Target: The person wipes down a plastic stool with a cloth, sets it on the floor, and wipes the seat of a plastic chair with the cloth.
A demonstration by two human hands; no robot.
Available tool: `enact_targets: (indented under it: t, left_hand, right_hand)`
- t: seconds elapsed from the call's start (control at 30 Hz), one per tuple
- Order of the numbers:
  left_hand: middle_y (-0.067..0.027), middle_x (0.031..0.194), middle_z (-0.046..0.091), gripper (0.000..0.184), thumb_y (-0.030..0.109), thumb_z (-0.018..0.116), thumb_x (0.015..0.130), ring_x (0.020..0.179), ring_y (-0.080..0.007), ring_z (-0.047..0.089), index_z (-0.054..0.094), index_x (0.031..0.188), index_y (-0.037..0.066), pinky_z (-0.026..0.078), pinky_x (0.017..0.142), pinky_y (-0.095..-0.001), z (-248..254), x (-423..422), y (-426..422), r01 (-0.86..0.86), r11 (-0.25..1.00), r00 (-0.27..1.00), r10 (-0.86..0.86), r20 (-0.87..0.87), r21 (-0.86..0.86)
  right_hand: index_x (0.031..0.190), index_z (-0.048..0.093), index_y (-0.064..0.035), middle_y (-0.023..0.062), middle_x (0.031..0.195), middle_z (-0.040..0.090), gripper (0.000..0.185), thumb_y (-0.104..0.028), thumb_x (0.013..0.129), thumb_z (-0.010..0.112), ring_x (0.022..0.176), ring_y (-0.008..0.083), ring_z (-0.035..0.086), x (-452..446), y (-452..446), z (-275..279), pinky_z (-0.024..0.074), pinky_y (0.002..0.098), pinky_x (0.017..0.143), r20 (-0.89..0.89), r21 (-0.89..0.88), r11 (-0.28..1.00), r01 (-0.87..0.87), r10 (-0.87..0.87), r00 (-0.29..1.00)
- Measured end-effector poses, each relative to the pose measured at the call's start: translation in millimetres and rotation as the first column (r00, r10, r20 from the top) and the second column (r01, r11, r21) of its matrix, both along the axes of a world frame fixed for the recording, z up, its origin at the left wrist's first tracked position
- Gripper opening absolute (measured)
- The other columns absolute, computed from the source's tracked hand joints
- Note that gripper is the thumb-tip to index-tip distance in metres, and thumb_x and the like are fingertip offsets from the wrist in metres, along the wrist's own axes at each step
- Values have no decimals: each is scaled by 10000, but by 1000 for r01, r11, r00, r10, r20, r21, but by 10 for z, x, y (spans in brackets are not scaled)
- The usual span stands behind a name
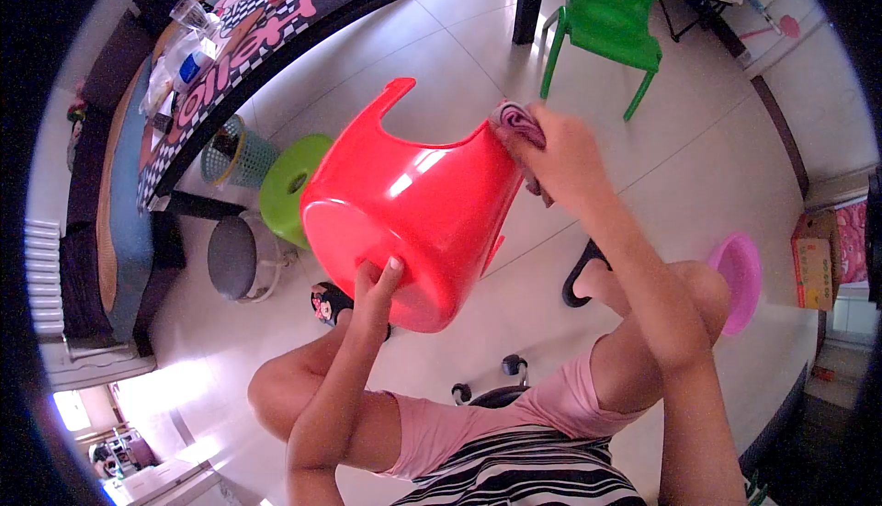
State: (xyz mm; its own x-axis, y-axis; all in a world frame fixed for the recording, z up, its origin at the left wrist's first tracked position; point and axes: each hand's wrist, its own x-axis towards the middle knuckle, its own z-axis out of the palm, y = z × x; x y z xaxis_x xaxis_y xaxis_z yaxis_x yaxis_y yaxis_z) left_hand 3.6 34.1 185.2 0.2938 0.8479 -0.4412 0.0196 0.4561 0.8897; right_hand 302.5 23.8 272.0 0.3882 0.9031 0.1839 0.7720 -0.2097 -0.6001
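A shiny red plastic stool (pixel 418 193) is held up tilted in front of me, its round seat towards me and its legs pointing up and away. My left hand (pixel 374 290) grips the seat, with fingers in the hole at its middle and the thumb outside. My right hand (pixel 565 152) is closed around a striped purple and grey cloth (pixel 520 125), which presses against the end of a stool leg at the upper right. Part of the cloth hangs below the hand.
Beyond the stool stands a green chair (pixel 611 19). To the left are a green stool (pixel 292 189), a grey round stool (pixel 233 258), a mesh basket (pixel 253 159) and a patterned table (pixel 241 56). A pink basin (pixel 738 281) and a cardboard box (pixel 816 262) are at right.
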Motion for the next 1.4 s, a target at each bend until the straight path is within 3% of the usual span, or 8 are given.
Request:
enact_targets:
  t: [0.17, 0.27, 0.5, 0.8, 1.07, 1.17, 1.27, 1.4]
  left_hand:
    - [-161, 1107, 594, 632, 457, 642, 872, 1020, -233, 577, 490, 1190, -67, 461, 880, -364, 73, 84, 0, 42, 999, 999, -42, -30, 2]
    - [-171, 1235, 528, 558, 424, 519, 952, 1101, -313, 560, 378, 1309, 19, 495, 930, -460, -111, -34, 68, 142, 989, 989, -143, -33, -43]
    - [-145, 1249, 532, 475, 394, 480, 979, 1090, -290, 575, 397, 1296, 49, 517, 900, -439, -212, -53, 62, 89, 995, 994, -86, 70, -36]
    - [-140, 1243, 535, 434, 372, 475, 984, 1091, -284, 576, 399, 1295, 79, 514, 914, -443, -95, -24, 19, 102, 993, 984, -92, 150, -61]
    - [-175, 1296, 487, 625, 471, 551, 918, 1187, -343, 515, 343, 1352, 73, 487, 956, -487, 20, -34, 21, 134, 983, 985, -118, 125, -124]
    - [-199, 1326, 464, 758, 529, 574, 880, 1220, -364, 484, 284, 1402, 63, 433, 1011, -523, -151, -130, 42, 89, 992, 985, -74, 153, -94]
    - [-205, 1371, 431, 809, 559, 570, 869, 1240, -373, 462, 264, 1427, 60, 380, 1046, -551, -145, -200, 58, 111, 991, 976, -96, 196, -70]
    - [-199, 1415, 393, 848, 618, 543, 856, 1254, -382, 447, 272, 1435, 60, 356, 1062, -557, -185, -258, 109, 151, 975, 940, -91, 328, -161]
  right_hand:
    - [995, 614, -31, 191, 831, 664, 329, -341, 885, 610, 792, 366, 659, -457, -114, 227, 521, 462, 710, -71, -11, 996, -85, 84, 994]
    - [1058, 603, -33, 181, 849, 669, 316, -284, 867, 627, 790, 350, 664, -654, -187, 285, 527, 450, 698, -122, 113, 976, -187, 201, 972]
    - [1115, 578, -35, 162, 811, 657, 360, -233, 824, 655, 750, 336, 658, -925, -326, 371, 522, 444, 649, -108, 222, 933, -282, 311, 944]
    - [996, 593, -57, 147, 781, 649, 281, -229, 789, 675, 721, 335, 650, -874, -329, 270, 512, 453, 625, -88, 301, 909, -290, 329, 940]
    - [1049, 619, -29, 175, 855, 670, 328, -292, 856, 655, 769, 326, 663, -531, -210, 226, 521, 402, 664, -59, 181, 965, -193, 206, 977]
    - [1068, 615, -42, 169, 841, 673, 353, -330, 865, 644, 714, 325, 664, -326, -154, 100, 525, 405, 657, 82, 163, 984, -67, 54, 995]
    - [1028, 607, -75, 115, 640, 637, 356, -406, 896, 600, 515, 260, 631, -101, -72, -36, 517, 370, 564, 9, 70, 998, 5, -5, 1000]
    - [1000, 594, -62, 181, 816, 657, 435, -483, 916, 522, 756, 362, 644, 99, -79, -24, 501, 468, 680, -26, -83, 994, 68, -70, 997]
